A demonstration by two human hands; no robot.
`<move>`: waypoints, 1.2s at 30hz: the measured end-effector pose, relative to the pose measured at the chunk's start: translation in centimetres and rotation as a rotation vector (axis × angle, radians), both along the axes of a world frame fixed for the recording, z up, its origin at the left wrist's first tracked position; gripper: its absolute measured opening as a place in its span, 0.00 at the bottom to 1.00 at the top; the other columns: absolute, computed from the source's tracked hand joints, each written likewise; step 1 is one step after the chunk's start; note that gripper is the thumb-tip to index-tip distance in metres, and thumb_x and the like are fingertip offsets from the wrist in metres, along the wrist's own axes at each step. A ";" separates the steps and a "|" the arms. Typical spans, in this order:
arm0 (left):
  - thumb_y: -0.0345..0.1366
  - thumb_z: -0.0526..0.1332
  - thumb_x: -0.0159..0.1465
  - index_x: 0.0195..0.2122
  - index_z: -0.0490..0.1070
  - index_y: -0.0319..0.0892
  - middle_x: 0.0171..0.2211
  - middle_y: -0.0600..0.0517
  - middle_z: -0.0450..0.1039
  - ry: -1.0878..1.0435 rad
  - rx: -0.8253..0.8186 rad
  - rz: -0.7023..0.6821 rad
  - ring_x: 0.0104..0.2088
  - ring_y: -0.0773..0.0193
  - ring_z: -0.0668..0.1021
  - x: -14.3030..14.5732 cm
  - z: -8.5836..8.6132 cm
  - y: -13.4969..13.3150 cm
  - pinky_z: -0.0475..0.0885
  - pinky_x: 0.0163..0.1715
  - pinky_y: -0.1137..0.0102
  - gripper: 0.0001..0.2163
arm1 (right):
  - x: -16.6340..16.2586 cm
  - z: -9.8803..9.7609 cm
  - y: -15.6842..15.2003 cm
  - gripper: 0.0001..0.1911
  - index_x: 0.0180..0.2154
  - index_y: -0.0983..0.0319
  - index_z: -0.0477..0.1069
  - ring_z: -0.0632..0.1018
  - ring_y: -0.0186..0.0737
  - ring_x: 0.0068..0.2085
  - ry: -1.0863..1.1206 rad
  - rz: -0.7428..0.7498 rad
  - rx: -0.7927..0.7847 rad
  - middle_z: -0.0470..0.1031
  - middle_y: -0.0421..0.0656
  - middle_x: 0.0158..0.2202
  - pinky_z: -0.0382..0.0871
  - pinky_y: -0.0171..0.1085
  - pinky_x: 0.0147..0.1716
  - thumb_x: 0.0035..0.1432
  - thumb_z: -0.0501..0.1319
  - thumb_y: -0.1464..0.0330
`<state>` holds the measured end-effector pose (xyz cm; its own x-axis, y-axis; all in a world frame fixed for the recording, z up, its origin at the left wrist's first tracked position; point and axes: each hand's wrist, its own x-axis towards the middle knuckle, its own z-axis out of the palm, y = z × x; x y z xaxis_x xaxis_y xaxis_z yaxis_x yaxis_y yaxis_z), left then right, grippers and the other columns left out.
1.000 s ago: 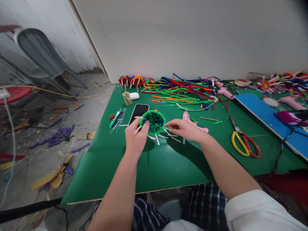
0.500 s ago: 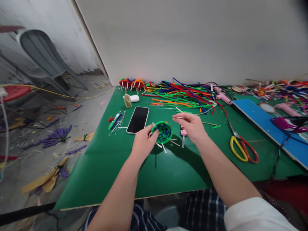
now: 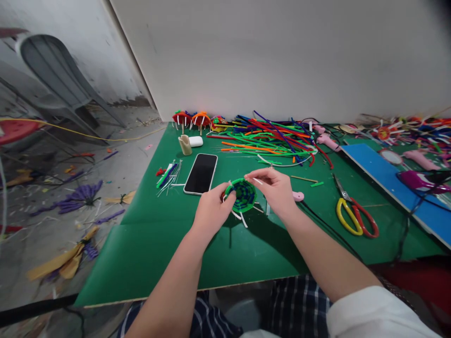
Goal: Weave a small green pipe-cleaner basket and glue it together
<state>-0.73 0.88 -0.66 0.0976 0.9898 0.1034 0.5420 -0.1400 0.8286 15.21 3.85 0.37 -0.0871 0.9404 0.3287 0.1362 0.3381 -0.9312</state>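
Observation:
My left hand [image 3: 213, 206] grips the left rim of a small round woven piece [image 3: 244, 196], green and blue, held just above the green table. White strips [image 3: 244, 219] stick out below its rim. At the piece's upper right edge, my right hand [image 3: 273, 188] is closed in a pinch on a thin white strip [image 3: 258, 181]. Under that hand lies a pink glue gun [image 3: 298, 196] with a black cord, mostly hidden by the palm and wrist.
A phone [image 3: 200, 173] lies left of the piece, with cut strips [image 3: 169, 176] beyond it. Scissors [image 3: 355, 218] lie to the right, near a blue board [image 3: 394, 180]. Coloured pipe cleaners [image 3: 271, 138] are heaped at the back, by two red and orange woven caps [image 3: 200, 118].
My right hand has moved left to the rim of the woven piece, where a white strip now shows in its fingers. The piece has shifted slightly right and tilted.

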 end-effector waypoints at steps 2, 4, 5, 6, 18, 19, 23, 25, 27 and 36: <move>0.39 0.50 0.58 0.28 0.67 0.42 0.22 0.55 0.66 0.009 -0.001 -0.013 0.25 0.68 0.68 0.0 0.0 0.0 0.60 0.24 0.75 0.10 | 0.0 -0.1 0.0 0.04 0.30 0.59 0.72 0.75 0.35 0.36 -0.028 0.016 0.023 0.75 0.39 0.32 0.69 0.38 0.39 0.47 0.62 0.68; 0.39 0.50 0.59 0.29 0.67 0.42 0.22 0.55 0.65 0.013 -0.001 -0.020 0.25 0.68 0.68 0.0 0.0 0.0 0.60 0.24 0.75 0.10 | -0.1 -0.3 0.0 0.03 0.29 0.59 0.72 0.74 0.36 0.38 -0.034 0.026 0.056 0.74 0.39 0.33 0.68 0.39 0.41 0.47 0.62 0.68; 0.39 0.49 0.59 0.28 0.66 0.42 0.22 0.55 0.65 0.015 -0.002 -0.021 0.25 0.68 0.68 0.0 0.0 0.0 0.60 0.24 0.75 0.10 | -0.1 -0.3 0.0 0.03 0.29 0.59 0.71 0.74 0.36 0.38 -0.032 0.027 0.067 0.74 0.39 0.33 0.68 0.39 0.41 0.48 0.61 0.68; 0.39 0.49 0.59 0.28 0.66 0.42 0.22 0.55 0.64 0.017 -0.002 -0.021 0.24 0.68 0.68 0.0 0.0 0.0 0.60 0.23 0.75 0.10 | -0.1 -0.4 0.1 0.03 0.29 0.59 0.71 0.74 0.36 0.39 -0.032 0.027 0.070 0.74 0.39 0.33 0.68 0.39 0.41 0.48 0.61 0.68; 0.39 0.49 0.59 0.27 0.65 0.42 0.21 0.56 0.62 0.049 0.012 -0.028 0.23 0.69 0.66 0.0 0.1 0.0 0.58 0.23 0.75 0.09 | -0.1 -0.5 0.0 0.04 0.31 0.59 0.71 0.74 0.35 0.37 -0.077 0.019 0.065 0.74 0.39 0.33 0.68 0.37 0.38 0.49 0.60 0.69; 0.39 0.49 0.59 0.27 0.65 0.42 0.21 0.56 0.62 0.053 0.012 -0.029 0.23 0.69 0.66 0.0 0.1 0.0 0.58 0.23 0.75 0.09 | -0.1 -0.4 0.0 0.04 0.31 0.59 0.71 0.74 0.35 0.37 -0.087 0.019 0.065 0.74 0.39 0.33 0.68 0.37 0.38 0.50 0.60 0.69; 0.39 0.49 0.59 0.27 0.65 0.42 0.20 0.57 0.62 0.073 0.018 -0.028 0.23 0.69 0.66 0.0 0.1 0.0 0.57 0.22 0.75 0.09 | -0.2 -0.3 -0.1 0.04 0.31 0.59 0.71 0.74 0.35 0.37 -0.103 0.019 0.093 0.74 0.39 0.33 0.68 0.37 0.39 0.50 0.59 0.70; 0.39 0.49 0.59 0.27 0.65 0.42 0.20 0.57 0.61 0.078 0.023 -0.026 0.22 0.69 0.65 0.0 0.2 0.0 0.57 0.22 0.75 0.09 | -0.2 -0.3 -0.1 0.04 0.31 0.59 0.71 0.74 0.35 0.37 -0.109 0.020 0.113 0.74 0.39 0.33 0.68 0.37 0.39 0.50 0.59 0.70; 0.38 0.49 0.59 0.27 0.65 0.43 0.19 0.57 0.61 0.082 0.026 -0.022 0.22 0.69 0.65 0.1 0.3 -0.1 0.56 0.22 0.75 0.09 | -0.2 -0.3 -0.2 0.04 0.31 0.58 0.71 0.74 0.35 0.36 -0.133 0.007 0.132 0.74 0.39 0.32 0.68 0.37 0.38 0.50 0.59 0.70; 0.38 0.50 0.58 0.30 0.68 0.44 0.18 0.57 0.61 0.116 0.042 -0.001 0.20 0.69 0.63 0.1 0.4 -0.2 0.54 0.21 0.75 0.09 | -0.3 -0.1 -0.8 0.10 0.39 0.57 0.69 0.74 0.35 0.34 -0.296 -0.127 0.208 0.74 0.40 0.33 0.68 0.37 0.35 0.52 0.57 0.67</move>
